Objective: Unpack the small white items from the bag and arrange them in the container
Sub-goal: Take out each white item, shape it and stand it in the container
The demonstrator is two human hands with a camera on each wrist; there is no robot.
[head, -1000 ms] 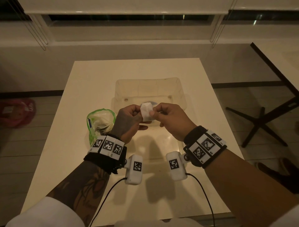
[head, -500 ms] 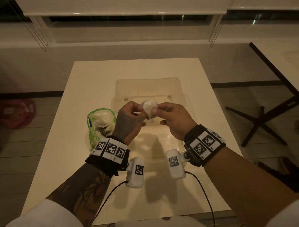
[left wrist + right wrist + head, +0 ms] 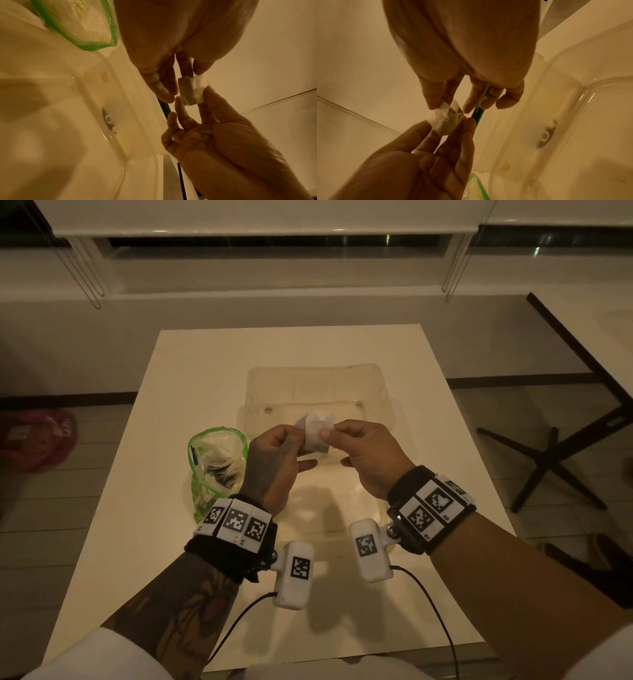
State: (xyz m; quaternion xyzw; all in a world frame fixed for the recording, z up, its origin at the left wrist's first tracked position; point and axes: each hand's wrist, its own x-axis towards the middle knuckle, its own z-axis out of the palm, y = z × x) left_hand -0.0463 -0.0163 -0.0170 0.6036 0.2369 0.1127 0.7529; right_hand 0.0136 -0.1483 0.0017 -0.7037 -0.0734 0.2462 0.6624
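A small white sachet [image 3: 317, 431] with dark filling is held above the near part of the clear plastic container [image 3: 383, 392]. My left hand [image 3: 301, 437] pinches its left edge, and my right hand [image 3: 325, 434] pinches its right edge between thumb and forefinger. From the left wrist the sachet [image 3: 190, 92] hangs between both sets of fingertips, and from the right wrist the sachet [image 3: 447, 121] looks the same. The green-rimmed zip bag [image 3: 217, 463] stands open left of the container, with more white sachets inside it.
The container and bag rest on a white table [image 3: 191, 378] whose edges fall off to the floor on both sides. A dark mark shows on the container's floor [image 3: 547, 134]. A red bag [image 3: 37, 440] lies on the floor at left, and black table legs [image 3: 548, 460] stand at right.
Both hands have turned and pulled the sachet flatter between them and shifted it slightly away from me. The bag and container have not moved.
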